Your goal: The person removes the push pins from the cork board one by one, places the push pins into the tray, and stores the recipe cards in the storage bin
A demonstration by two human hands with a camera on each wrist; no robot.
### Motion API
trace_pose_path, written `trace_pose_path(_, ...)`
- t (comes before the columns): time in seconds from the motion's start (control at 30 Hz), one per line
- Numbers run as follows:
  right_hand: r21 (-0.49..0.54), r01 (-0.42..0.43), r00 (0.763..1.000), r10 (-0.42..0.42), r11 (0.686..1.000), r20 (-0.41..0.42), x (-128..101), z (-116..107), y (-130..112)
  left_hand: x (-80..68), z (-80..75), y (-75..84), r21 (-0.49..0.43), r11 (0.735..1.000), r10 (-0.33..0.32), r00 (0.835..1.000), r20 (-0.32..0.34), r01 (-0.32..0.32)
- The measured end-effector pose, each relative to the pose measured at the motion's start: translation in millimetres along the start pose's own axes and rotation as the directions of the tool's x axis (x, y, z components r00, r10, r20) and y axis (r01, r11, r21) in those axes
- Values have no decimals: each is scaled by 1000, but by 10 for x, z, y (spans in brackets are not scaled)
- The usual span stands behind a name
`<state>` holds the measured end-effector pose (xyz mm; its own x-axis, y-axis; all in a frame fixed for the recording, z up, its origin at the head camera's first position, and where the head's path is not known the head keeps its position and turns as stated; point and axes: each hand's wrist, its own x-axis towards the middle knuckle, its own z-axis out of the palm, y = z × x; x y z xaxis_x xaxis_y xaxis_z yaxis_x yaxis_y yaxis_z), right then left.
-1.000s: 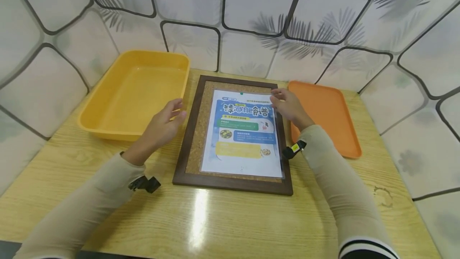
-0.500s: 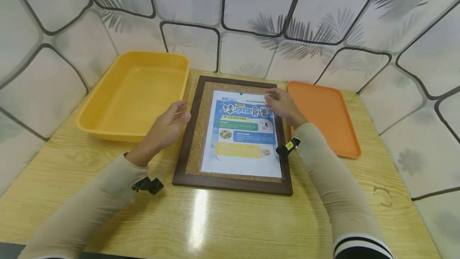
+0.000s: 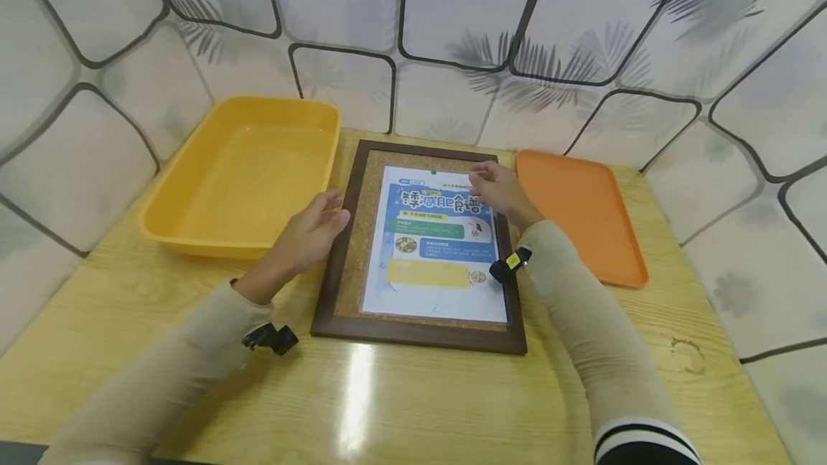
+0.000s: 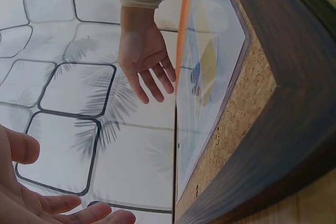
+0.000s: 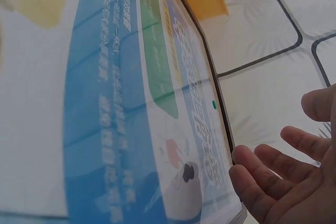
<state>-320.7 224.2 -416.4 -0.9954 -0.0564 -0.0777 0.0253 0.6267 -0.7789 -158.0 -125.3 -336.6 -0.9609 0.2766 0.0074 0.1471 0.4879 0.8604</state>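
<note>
A cork board [image 3: 352, 264] in a dark brown wooden frame [image 3: 420, 334] lies flat on the table. On it is a printed poster [image 3: 433, 296] with a blue, green and yellow layout, held at its top edge by a green pin [image 3: 433, 172]. My left hand [image 3: 304, 239] hovers by the board's left edge, fingers loosely bent, holding nothing. Over the poster's upper right corner is my right hand [image 3: 504, 192], also holding nothing. In the left wrist view the right hand [image 4: 144, 56] hangs with relaxed fingers above the board.
A deep yellow tray [image 3: 194, 241] stands to the left of the board. An orange tray [image 3: 584, 214] lies to its right. A patterned wall [image 3: 446, 99] rises behind the wooden table [image 3: 504, 407].
My left hand has shifted slightly right towards the board. My right hand has drifted a little left over the poster. The board and both trays stay in place.
</note>
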Motion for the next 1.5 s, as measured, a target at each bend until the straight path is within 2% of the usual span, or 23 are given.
trace_pose_path(0.37,-14,-51,998,51,999,35,33,28,-18,37,46,21,-30,999,-29,999,33,29)
trace_pose_path(0.53,38,-55,997,52,998,65,-114,-2,-271,53,68,24,-56,998,-37,998,55,40)
trace_pose_path(0.73,102,-85,989,72,991,128,-266,-55,-551,84,85,4,-74,994,-79,994,72,85)
trace_pose_path(1.0,127,-74,992,60,989,114,-211,-6,-561,89,94,12,-159,973,-147,982,115,164)
trace_pose_path(1.27,139,-48,994,34,989,101,12,69,-423,118,119,36,-234,956,-153,982,111,176)
trace_pose_path(1.5,138,-74,991,58,988,121,-34,77,-560,127,173,19,-267,942,-180,977,116,205)
